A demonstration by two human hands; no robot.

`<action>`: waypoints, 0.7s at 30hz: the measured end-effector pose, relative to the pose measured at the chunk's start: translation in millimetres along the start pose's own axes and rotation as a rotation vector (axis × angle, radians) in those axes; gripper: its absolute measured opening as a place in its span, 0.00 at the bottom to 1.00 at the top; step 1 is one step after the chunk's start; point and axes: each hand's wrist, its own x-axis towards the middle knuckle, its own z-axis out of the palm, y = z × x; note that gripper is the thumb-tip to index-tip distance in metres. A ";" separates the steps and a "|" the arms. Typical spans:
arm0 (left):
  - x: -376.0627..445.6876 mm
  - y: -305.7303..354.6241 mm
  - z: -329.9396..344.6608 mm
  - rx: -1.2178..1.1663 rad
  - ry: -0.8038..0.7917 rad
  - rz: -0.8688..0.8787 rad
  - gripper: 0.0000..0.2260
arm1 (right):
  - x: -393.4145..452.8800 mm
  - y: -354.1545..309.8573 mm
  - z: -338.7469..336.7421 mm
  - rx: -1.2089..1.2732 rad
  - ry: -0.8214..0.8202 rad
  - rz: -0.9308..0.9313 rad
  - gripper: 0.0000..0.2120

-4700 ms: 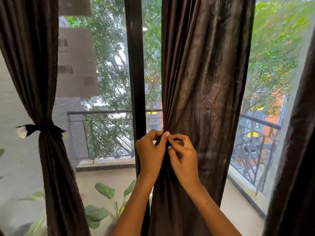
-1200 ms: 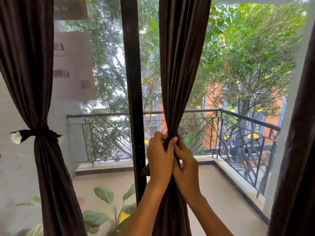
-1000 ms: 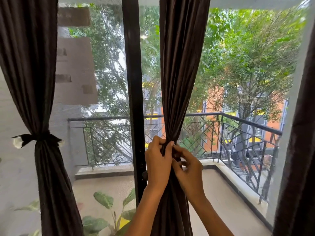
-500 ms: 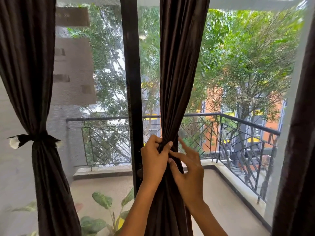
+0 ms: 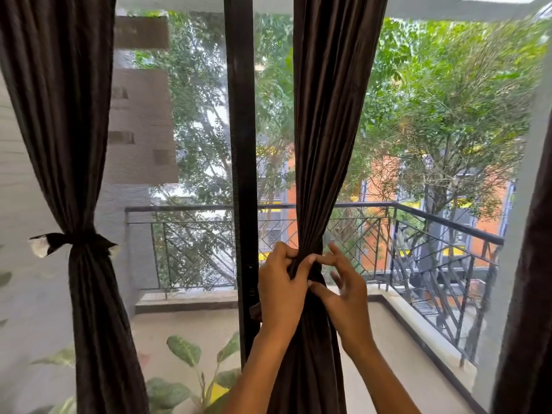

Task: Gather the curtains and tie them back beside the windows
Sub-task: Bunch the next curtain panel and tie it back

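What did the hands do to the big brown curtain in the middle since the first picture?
The dark brown middle curtain, spread wide at first, is now squeezed into a narrow bunch, uncovering the balcony railing on the right. The left hand still grips the bunch. The right hand has loosened, its fingers now spread beside the fabric. The tied dark brown left curtain stayed as it was.
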 end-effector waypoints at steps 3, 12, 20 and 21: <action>-0.3 -2.2 -0.4 0.037 0.030 0.017 0.10 | -0.1 -1.1 -1.7 -0.055 -0.013 -0.043 0.20; -5.8 -1.4 6.0 0.079 0.077 0.027 0.14 | -19.0 8.7 14.4 -0.410 0.157 -0.398 0.22; -4.5 1.7 2.3 0.145 0.092 0.046 0.12 | -30.1 -0.4 15.4 -0.235 0.045 -0.323 0.22; -3.2 0.8 1.0 0.140 0.096 0.053 0.13 | -29.6 -2.9 12.6 -0.174 0.026 -0.271 0.20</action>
